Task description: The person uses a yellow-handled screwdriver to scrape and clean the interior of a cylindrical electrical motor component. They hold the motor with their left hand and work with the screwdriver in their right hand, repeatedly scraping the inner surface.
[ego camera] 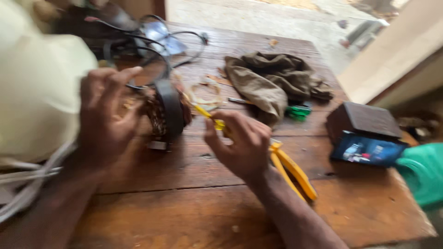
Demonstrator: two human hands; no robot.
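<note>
A dark round motor part with copper windings (165, 113) stands on the wooden table (194, 212). My left hand (105, 117) rests against its left side, fingers spread over it. My right hand (242, 143) grips a yellow-handled tool (290, 168) whose tip (200, 110) points at the windings. The long yellow handles stick out behind my hand toward the table's front right. The picture is blurred by motion.
An olive cloth (270, 80) lies behind my right hand, a green object (297, 111) at its edge. Black cables (157, 50) coil at the back left. A phone with a lit screen (367, 150) leans on a dark box (367, 119). A green container (424, 173) is far right.
</note>
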